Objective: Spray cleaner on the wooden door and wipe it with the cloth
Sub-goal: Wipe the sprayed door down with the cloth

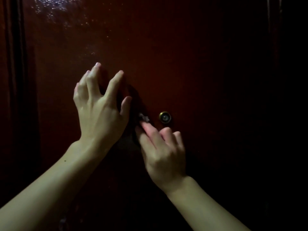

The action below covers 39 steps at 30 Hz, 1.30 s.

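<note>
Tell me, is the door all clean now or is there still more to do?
Not finished yet. The top of the door glistens wet, so it looks sprayed there. Right now the left hand has spread fingers on a dark cloth against the wood, and the right hand touches a small pale bit beside the peephole. The wet upper part probably still needs wiping; the rest is too dark to judge.

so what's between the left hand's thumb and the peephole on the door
In the head view, a small pale scrap sits between the left hand and the peephole, with the right hand's fingers touching it. The rest is bare door.
</note>
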Tool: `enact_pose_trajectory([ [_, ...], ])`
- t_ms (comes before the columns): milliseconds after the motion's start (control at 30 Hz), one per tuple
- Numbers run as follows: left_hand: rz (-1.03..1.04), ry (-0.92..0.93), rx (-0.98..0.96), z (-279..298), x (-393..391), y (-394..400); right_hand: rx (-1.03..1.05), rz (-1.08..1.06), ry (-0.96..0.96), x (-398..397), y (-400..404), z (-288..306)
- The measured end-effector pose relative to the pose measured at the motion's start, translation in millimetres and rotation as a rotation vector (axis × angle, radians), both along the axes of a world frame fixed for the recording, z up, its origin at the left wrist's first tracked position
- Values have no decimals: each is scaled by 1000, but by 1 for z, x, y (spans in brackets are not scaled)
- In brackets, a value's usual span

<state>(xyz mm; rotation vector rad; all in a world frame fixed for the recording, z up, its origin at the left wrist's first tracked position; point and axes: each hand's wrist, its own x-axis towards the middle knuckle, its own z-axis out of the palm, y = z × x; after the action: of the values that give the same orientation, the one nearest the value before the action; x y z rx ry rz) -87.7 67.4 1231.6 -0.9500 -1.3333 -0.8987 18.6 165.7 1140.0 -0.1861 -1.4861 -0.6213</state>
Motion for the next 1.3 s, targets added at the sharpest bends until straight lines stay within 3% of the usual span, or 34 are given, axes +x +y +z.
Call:
enact_pose_trajectory([
  [133,5,13,-29,-3,16,19,52,-58,20,48,47,-9],
  [367,3,-46,4,-9,41,44,-221,-89,311,96,94,17],
  [567,6,-30,-33,10,83,76,7,-37,-22,72,67,13],
  [633,12,-12,-55,15,97,87,-37,-32,8,89,84,16],
  [867,97,-38,-76,8,113,101,-339,-98,396,159,151,20],
  [1100,92,-26,-56,-4,130,116,9,-64,-6,138,126,19],
  [1300,88,-24,-95,-20,137,124,-187,-94,224,195,181,37],
])
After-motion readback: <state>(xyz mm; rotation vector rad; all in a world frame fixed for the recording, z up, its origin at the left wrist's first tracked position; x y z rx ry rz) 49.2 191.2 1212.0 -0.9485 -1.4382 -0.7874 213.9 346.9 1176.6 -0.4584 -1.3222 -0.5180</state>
